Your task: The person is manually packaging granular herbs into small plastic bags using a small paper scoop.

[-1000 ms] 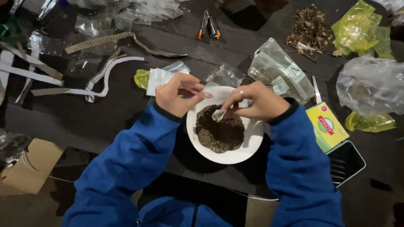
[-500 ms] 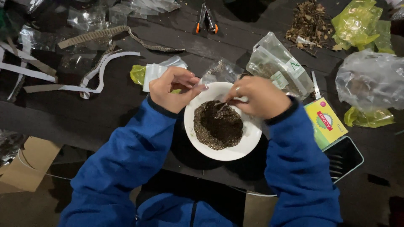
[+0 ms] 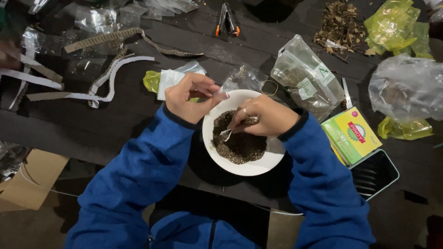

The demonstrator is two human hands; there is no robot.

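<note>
While the dark table point(image 3: 138, 120) carries clutter, a white bowl point(image 3: 258, 163) of dark granules point(image 3: 242, 145) sits at its near edge. Left hand point(image 3: 189, 97) pinches a small white packet point(image 3: 171, 79); right hand point(image 3: 263, 116) fingers grip a small spoon point(image 3: 226, 134) over the granules.

One white bowl point(image 3: 258, 166), one yellow box point(image 3: 353, 136), one phone point(image 3: 374, 173).

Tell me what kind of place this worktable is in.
Probably an informal home or small-workshop packing table, not a factory line. A dark plank table is strewn with clear plastic bags of dried herb, a loose pile of dried leaves and a white bowl of dark loose granules.
</note>
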